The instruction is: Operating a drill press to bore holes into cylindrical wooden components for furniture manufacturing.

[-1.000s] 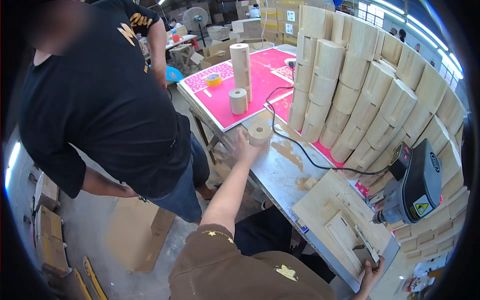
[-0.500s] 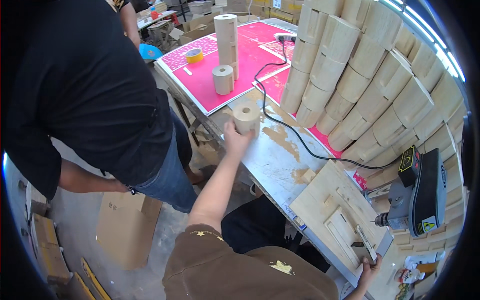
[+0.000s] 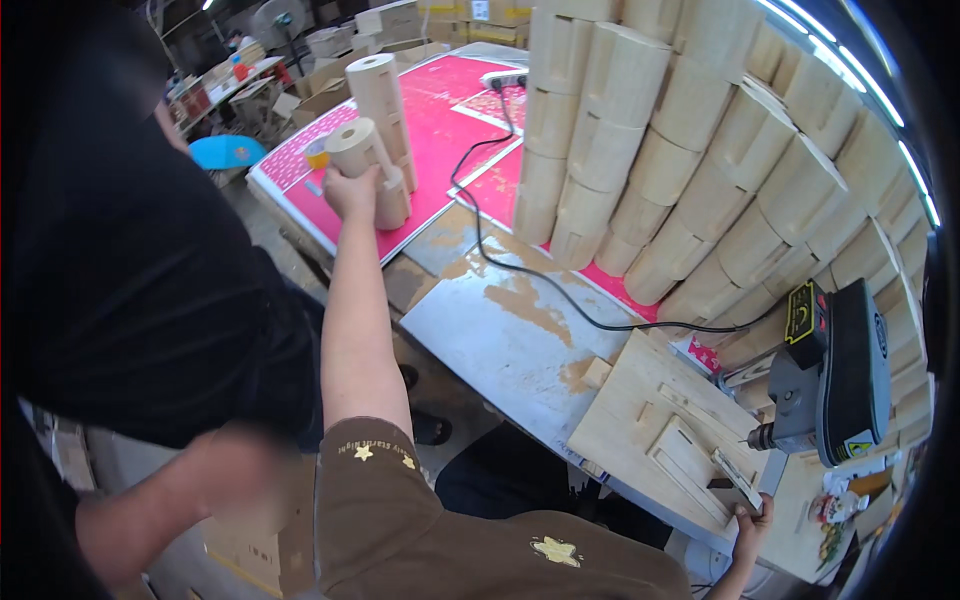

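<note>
My left hand (image 3: 355,193) is stretched far forward, wrapped round a pale wooden cylinder (image 3: 352,146) with a hole in its top. This cylinder sits on or just above another wooden cylinder (image 3: 393,208) on the pink sheet; I cannot tell whether it is released. A taller wooden cylinder stack (image 3: 372,78) stands right behind. At lower right, my right hand (image 3: 755,522) is curled round the end of a small dark-faced wooden block (image 3: 736,494) on a plywood board (image 3: 625,400) with strips fixed to it.
A drill (image 3: 850,375) points its bit over the board. Its black cable (image 3: 565,285) crosses the metal tabletop (image 3: 480,335). Rows of stacked wooden cylinders (image 3: 610,110) rise along the right. A person in black (image 3: 150,270) stands close at left. Yellow tape (image 3: 317,153) lies behind my left hand.
My left hand has carried the cylinder forward and left, from the metal tabletop to above the short cylinder on the pink sheet. My right hand stays at the board's end. The view has shifted.
</note>
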The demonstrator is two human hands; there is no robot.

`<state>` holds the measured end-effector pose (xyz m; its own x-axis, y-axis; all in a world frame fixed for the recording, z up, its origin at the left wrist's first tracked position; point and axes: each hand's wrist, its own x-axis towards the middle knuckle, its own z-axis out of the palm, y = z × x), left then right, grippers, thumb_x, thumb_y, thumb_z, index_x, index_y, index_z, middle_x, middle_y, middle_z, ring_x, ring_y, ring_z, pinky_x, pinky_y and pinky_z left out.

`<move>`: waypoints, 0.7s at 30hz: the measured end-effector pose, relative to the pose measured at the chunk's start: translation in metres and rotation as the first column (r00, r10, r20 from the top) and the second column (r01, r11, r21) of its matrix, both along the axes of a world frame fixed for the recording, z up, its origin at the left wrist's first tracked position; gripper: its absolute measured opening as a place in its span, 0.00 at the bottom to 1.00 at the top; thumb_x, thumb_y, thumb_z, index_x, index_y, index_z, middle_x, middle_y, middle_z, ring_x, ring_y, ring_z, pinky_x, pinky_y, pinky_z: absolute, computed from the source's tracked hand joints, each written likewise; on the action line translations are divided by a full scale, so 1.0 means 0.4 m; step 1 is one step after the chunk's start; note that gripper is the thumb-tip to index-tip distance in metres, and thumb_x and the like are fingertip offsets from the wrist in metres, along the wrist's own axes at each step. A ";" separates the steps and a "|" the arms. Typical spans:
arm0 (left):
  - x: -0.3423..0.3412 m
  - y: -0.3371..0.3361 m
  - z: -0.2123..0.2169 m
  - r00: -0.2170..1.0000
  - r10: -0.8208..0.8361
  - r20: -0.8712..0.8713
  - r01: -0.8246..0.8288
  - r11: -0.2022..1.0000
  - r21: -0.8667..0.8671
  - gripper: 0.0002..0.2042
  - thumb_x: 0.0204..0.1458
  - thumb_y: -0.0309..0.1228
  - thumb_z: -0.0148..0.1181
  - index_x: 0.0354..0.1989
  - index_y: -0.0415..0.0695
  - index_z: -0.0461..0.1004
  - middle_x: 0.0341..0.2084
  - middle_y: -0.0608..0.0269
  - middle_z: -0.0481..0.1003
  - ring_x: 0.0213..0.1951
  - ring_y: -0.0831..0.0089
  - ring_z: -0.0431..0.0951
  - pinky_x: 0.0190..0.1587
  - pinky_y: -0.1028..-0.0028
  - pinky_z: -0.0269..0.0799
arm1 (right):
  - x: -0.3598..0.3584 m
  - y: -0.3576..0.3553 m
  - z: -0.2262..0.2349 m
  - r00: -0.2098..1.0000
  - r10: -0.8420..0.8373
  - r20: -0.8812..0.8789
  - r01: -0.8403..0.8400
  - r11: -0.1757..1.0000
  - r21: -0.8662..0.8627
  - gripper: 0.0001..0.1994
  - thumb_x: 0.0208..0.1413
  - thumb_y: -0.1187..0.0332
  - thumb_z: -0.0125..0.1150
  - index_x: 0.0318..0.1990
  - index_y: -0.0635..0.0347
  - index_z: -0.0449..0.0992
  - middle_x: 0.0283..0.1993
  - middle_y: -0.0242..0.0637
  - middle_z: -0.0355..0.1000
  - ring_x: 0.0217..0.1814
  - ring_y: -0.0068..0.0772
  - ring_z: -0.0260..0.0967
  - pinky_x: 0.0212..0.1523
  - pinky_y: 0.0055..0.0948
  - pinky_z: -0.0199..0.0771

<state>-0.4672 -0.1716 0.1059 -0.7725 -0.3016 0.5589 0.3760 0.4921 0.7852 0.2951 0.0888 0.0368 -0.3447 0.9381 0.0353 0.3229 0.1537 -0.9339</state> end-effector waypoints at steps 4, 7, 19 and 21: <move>-0.101 0.023 -0.058 0.995 0.043 0.089 -0.039 0.998 -0.053 0.29 0.24 0.34 0.75 0.38 0.37 0.71 0.37 0.47 0.74 0.41 0.52 0.74 0.46 0.62 0.70 | -0.003 -0.006 0.003 0.999 -0.020 0.047 0.019 1.000 0.019 0.17 0.41 0.79 0.63 0.40 0.57 0.67 0.36 0.27 0.64 0.39 0.21 0.60 0.42 0.21 0.62; -0.134 0.020 -0.081 0.993 -0.009 0.119 0.015 0.999 -0.048 0.30 0.24 0.34 0.74 0.40 0.36 0.70 0.39 0.46 0.73 0.43 0.51 0.73 0.47 0.62 0.69 | -0.026 -0.021 0.025 0.996 -0.030 0.079 0.030 1.000 0.004 0.16 0.41 0.80 0.62 0.38 0.58 0.67 0.35 0.27 0.64 0.39 0.20 0.61 0.42 0.21 0.62; 0.060 0.103 -0.082 0.935 -0.166 0.314 0.158 0.986 0.051 0.46 0.38 0.40 0.67 0.62 0.35 0.44 0.56 0.36 0.56 0.58 0.44 0.58 0.57 0.54 0.58 | -0.015 -0.014 -0.001 0.998 -0.045 0.053 0.044 0.999 0.005 0.19 0.39 0.85 0.59 0.40 0.56 0.67 0.36 0.26 0.66 0.40 0.21 0.64 0.42 0.22 0.66; 0.096 0.106 -0.146 0.969 -0.149 0.195 0.156 0.987 -0.025 0.46 0.39 0.38 0.66 0.63 0.35 0.43 0.56 0.36 0.57 0.58 0.46 0.59 0.58 0.56 0.58 | -0.025 -0.012 0.009 0.999 -0.036 0.032 0.037 0.999 -0.023 0.19 0.39 0.85 0.59 0.40 0.56 0.67 0.36 0.26 0.66 0.40 0.21 0.64 0.42 0.22 0.66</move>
